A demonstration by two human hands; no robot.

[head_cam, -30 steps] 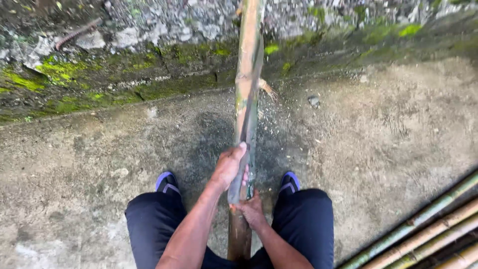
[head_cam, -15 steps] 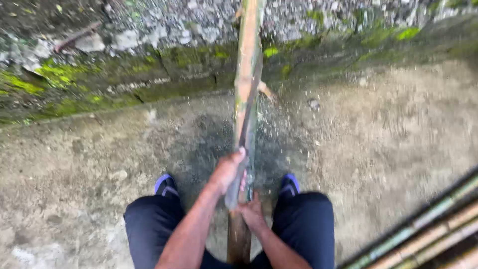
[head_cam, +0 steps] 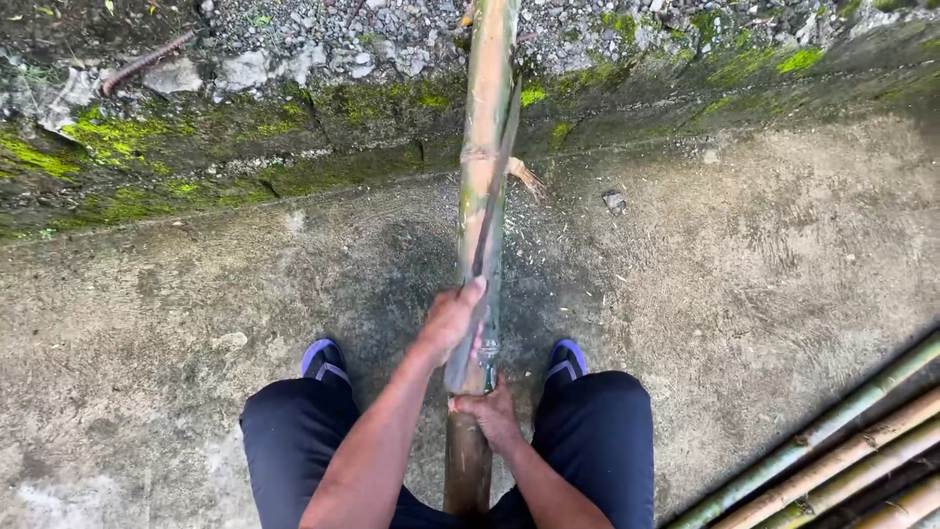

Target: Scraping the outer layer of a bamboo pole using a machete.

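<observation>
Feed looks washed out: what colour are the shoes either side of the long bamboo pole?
Blue shoes, dark-edged; only the toes show beyond the dark trousers, head view.

A bamboo pole (head_cam: 482, 196) is running straight ahead between the knees, its far end lying over the curb (head_cam: 245, 167). What seems to be a blade (head_cam: 490, 230) is lying along the pole. The left hand (head_cam: 452, 318) is sitting ahead of the right hand (head_cam: 487, 413) on it. More poles (head_cam: 832, 460) are lying to the right. A shoe (head_cam: 323, 358) is sitting on each side.

Bare concrete (head_cam: 196, 294) open both sides; mossy curb (head_cam: 196, 186) blocks ahead (poles (head_cam: 842, 451) lower right, perhaps bamboo).
</observation>
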